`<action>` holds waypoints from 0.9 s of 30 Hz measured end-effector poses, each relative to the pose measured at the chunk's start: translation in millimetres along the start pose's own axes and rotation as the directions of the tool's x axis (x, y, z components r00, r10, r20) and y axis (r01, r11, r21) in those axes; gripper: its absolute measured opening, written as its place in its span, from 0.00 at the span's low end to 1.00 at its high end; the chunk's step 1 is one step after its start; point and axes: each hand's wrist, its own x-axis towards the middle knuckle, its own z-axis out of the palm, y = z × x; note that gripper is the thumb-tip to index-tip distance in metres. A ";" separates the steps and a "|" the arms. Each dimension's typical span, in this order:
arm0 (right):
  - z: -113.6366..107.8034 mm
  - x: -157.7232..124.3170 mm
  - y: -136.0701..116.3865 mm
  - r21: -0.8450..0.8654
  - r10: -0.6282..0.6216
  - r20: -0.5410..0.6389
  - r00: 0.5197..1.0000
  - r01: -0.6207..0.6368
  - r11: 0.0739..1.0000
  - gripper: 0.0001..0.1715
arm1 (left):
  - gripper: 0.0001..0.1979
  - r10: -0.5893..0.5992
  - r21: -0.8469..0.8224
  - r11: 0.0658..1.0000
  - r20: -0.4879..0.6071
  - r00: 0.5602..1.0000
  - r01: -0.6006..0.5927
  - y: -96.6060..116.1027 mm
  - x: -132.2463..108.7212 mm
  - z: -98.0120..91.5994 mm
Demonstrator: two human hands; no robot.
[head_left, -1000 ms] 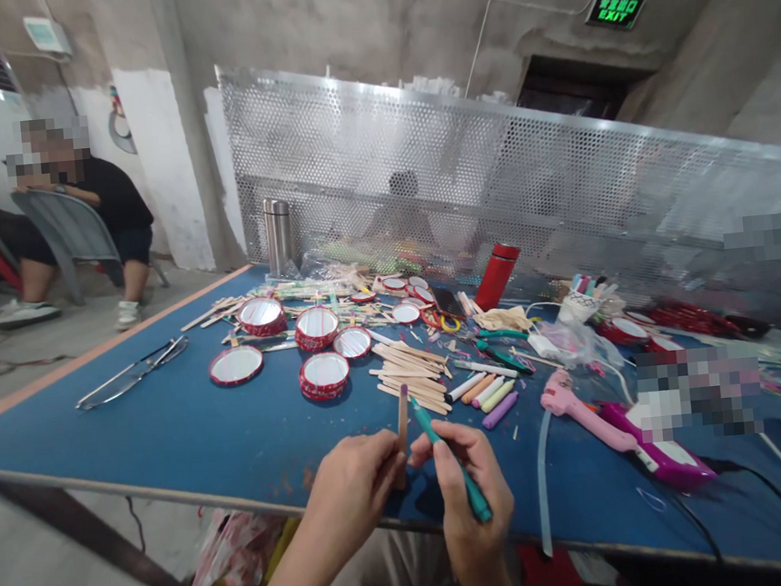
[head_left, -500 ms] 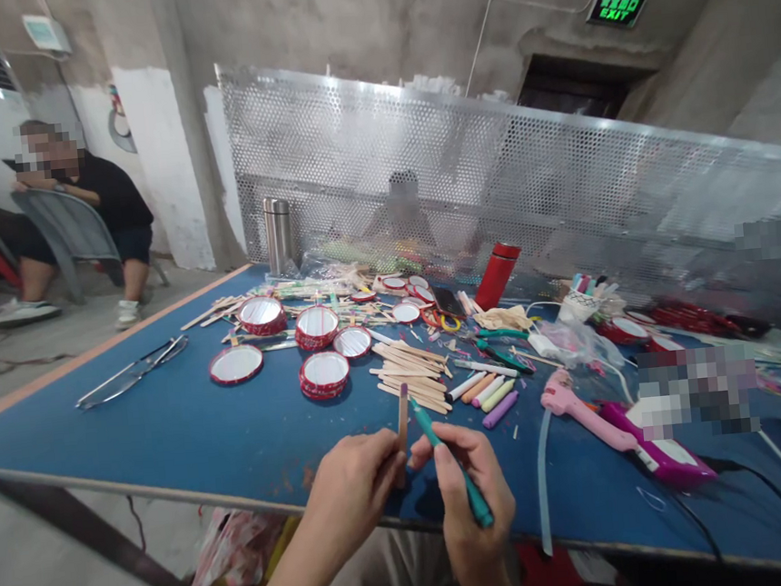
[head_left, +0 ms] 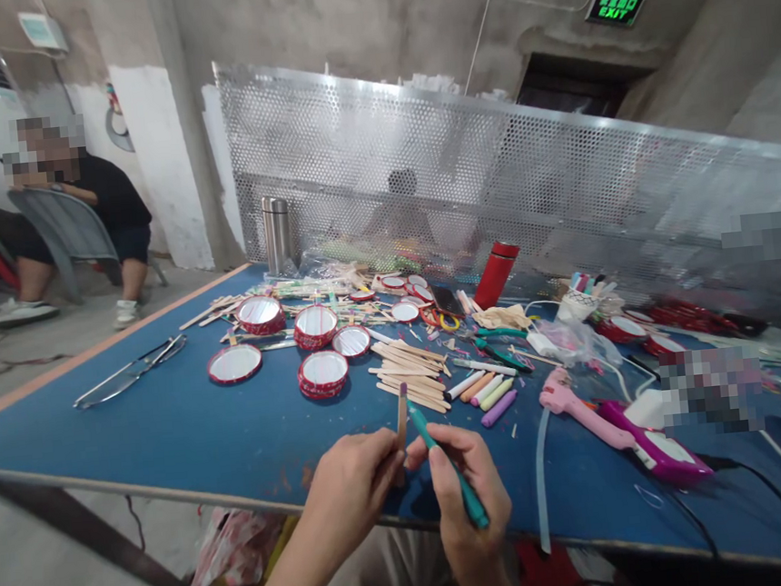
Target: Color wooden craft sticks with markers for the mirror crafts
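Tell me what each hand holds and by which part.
Left hand pinches a wooden stick by its lower end. Right hand grips a teal pen along its middle, tip up near the stick.

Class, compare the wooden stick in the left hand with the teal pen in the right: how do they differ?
The wooden stick is pale and flat; the teal pen is round-bodied. The wooden stick stands nearly upright in the left hand; the teal pen slants in the right hand, tip toward it. Both are slim and hand-held.
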 end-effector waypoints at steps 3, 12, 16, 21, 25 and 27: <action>-0.7 -0.7 0.9 -0.010 -0.010 0.032 0.999 0.010 1.000 0.09 | 0.10 0.006 0.000 1.000 -0.013 1.000 -0.006 0.1 -0.7 0.4; 0.2 0.8 -1.9 0.000 -0.018 0.006 1.000 0.018 1.000 0.08 | 0.10 -0.009 -0.006 1.000 -0.002 1.000 0.009 1.0 -1.4 -0.9; -0.3 -0.7 0.2 -0.001 -0.009 0.037 0.999 0.009 1.000 0.09 | 0.10 0.001 -0.013 1.000 -0.012 1.000 -0.002 0.7 -1.4 -0.4; 0.6 -0.4 0.1 -0.025 0.030 -0.048 0.998 -0.031 0.999 0.08 | 0.12 -0.005 -0.004 1.000 0.002 1.000 0.005 1.5 -0.5 -1.2; 0.0 -1.3 -1.3 -0.016 0.009 -0.021 1.000 -0.010 1.000 0.08 | 0.11 -0.001 -0.007 1.000 -0.003 1.000 0.001 2.5 -1.4 -2.3; -0.1 -1.8 -1.0 -0.015 -0.005 0.008 1.000 0.006 1.000 0.09 | 0.10 0.002 -0.011 1.000 -0.008 1.000 -0.002 2.5 -2.0 -2.2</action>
